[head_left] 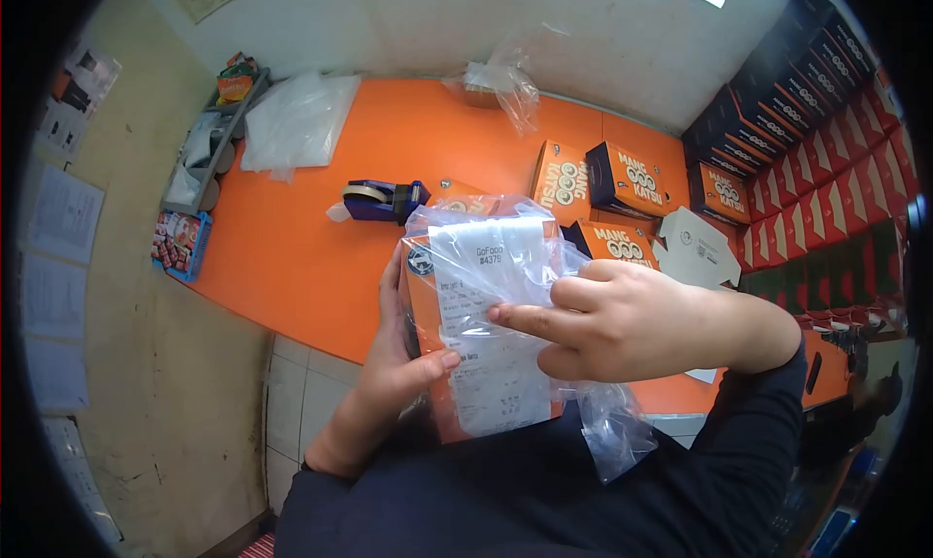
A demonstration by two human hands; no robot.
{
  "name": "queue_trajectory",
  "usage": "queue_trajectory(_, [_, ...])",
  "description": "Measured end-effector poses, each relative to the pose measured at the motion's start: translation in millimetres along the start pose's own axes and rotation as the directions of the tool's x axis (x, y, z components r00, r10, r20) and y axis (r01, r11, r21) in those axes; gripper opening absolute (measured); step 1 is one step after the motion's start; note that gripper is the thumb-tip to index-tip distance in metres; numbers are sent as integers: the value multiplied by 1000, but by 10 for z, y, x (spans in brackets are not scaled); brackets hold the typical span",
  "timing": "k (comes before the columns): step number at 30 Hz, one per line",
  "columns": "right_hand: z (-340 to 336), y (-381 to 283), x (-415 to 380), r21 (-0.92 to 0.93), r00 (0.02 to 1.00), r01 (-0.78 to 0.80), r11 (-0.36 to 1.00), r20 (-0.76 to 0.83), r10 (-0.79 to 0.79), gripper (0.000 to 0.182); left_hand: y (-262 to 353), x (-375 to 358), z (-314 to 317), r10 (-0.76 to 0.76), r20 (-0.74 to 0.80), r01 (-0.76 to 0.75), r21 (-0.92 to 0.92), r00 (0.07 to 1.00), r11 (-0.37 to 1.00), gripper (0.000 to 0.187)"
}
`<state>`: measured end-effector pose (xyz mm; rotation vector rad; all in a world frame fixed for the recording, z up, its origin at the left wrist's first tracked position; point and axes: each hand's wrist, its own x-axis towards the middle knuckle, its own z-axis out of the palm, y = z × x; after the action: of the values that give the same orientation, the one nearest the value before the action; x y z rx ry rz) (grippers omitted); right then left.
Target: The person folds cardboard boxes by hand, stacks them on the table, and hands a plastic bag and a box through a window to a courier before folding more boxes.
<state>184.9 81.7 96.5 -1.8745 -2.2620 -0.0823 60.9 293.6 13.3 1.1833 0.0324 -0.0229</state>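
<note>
An orange box inside a clear plastic bag is held up in front of my body. On its face lies a long white printed receipt, headed "GoFood #4379". My left hand grips the box's left side, thumb on the front and fingers partly hidden behind it. My right hand is over the right part of the box. Its index finger is stretched out, touching the plastic at the receipt, while other fingers curl in. Loose plastic hangs below at the right.
A blue tape dispenser stands on the orange table beyond the box. Clear bags lie at back left, beside a grey rack. Several printed boxes occupy the right side, with stacked dark boxes behind.
</note>
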Motion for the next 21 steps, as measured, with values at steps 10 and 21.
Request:
queue_trajectory(10, [580, 198, -1020, 577, -135, 459, 676, -707, 695, 16, -166, 206, -11, -8, -32, 8, 13, 999, 1000, 102])
queue_trajectory(21, [1182, 24, -925, 965, 211, 236, 114, -166, 963, 40, -243, 424, -11, 72, -125, -72, 9, 990, 997, 100])
